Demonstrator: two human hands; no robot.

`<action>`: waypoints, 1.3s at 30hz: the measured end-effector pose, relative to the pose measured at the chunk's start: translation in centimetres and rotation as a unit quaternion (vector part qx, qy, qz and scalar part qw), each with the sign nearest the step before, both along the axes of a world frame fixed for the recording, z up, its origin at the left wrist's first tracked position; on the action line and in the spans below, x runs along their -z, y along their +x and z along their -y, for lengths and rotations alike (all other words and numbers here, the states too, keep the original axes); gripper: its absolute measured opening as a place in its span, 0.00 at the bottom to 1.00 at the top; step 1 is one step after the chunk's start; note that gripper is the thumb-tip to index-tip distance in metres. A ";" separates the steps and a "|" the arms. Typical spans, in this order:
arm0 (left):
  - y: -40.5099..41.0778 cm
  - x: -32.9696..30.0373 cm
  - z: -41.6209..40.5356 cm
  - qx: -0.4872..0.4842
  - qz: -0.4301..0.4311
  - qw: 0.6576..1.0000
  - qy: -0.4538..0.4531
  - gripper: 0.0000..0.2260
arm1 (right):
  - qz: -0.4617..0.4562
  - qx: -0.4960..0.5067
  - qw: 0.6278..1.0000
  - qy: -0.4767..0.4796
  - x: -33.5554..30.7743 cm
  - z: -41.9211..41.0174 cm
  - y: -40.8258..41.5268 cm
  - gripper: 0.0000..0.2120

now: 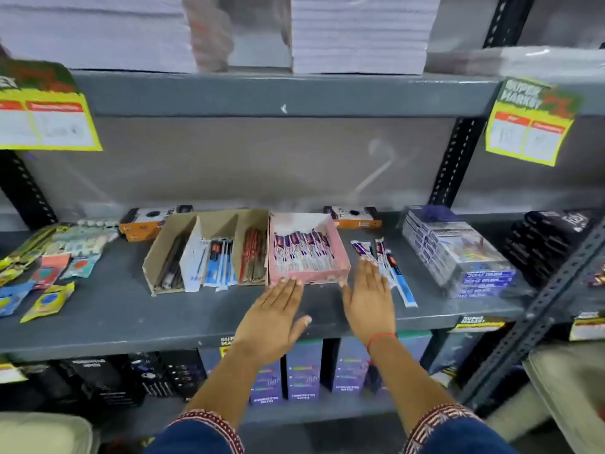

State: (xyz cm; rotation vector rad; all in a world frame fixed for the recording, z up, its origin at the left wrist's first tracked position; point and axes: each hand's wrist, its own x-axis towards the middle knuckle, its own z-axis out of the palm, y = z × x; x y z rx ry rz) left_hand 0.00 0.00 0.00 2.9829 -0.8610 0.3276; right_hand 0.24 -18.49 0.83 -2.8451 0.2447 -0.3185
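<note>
Furthest left, flat sachets (49, 267) lie scattered on the grey shelf (131, 316), some close to its front edge. Next comes an orange carton (144, 221) at the back, and in front of it a brown cardboard tray (154, 257) split into compartments of pens. A wide strip of bare shelf runs in front of the tray up to the lip.

Just beside the tray's right wall sits the pink box (342, 253), roughly mid-shelf and set back from the front edge. It is shallow and open-topped, with a pale inside, and holds a row of pen packets (304, 253) in white, purple and red wrappers that lean against one another.

Reaching flat over the bare strip, the left hand (275, 319) has straight, close fingers, its fingertips at the box's front wall and its thumb out to the right. Well clear of it, the right hand (368, 296) is also flat with straight fingers. Its fingertips lie on loose packets (389, 263) just right of the box, and its thumb is by the box's front right corner; whether it touches I cannot tell.

Further right stands a film-wrapped stack of boxes (458, 253), then black cartons (550, 237). The upper shelf (262, 93) leaves tall open room above everything.
</note>
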 end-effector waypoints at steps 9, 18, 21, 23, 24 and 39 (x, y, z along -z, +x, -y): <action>4.0 3.6 2.0 0.049 -0.091 0.995 -0.006 0.26 | -0.090 0.097 0.991 -0.033 -1.4 5.6 7.3 0.15; 4.0 3.8 2.0 0.045 -0.083 0.994 -0.056 0.26 | -0.197 0.139 0.970 0.037 -2.5 7.3 10.3 0.20; 4.0 3.9 1.9 0.051 -0.083 0.993 -0.060 0.26 | -0.212 0.151 0.964 0.063 -2.6 7.3 10.5 0.20; 4.0 4.0 1.9 0.056 -0.082 0.993 -0.063 0.26 | -0.214 0.158 0.960 0.083 -2.5 7.3 10.6 0.19; 4.1 4.1 1.8 0.060 -0.079 0.993 -0.064 0.26 | -0.216 0.163 0.958 0.090 -2.5 7.3 10.6 0.19; 4.2 4.2 1.9 0.074 -0.064 0.992 -0.077 0.26 | -0.135 0.197 0.965 0.108 -1.6 5.4 10.5 0.20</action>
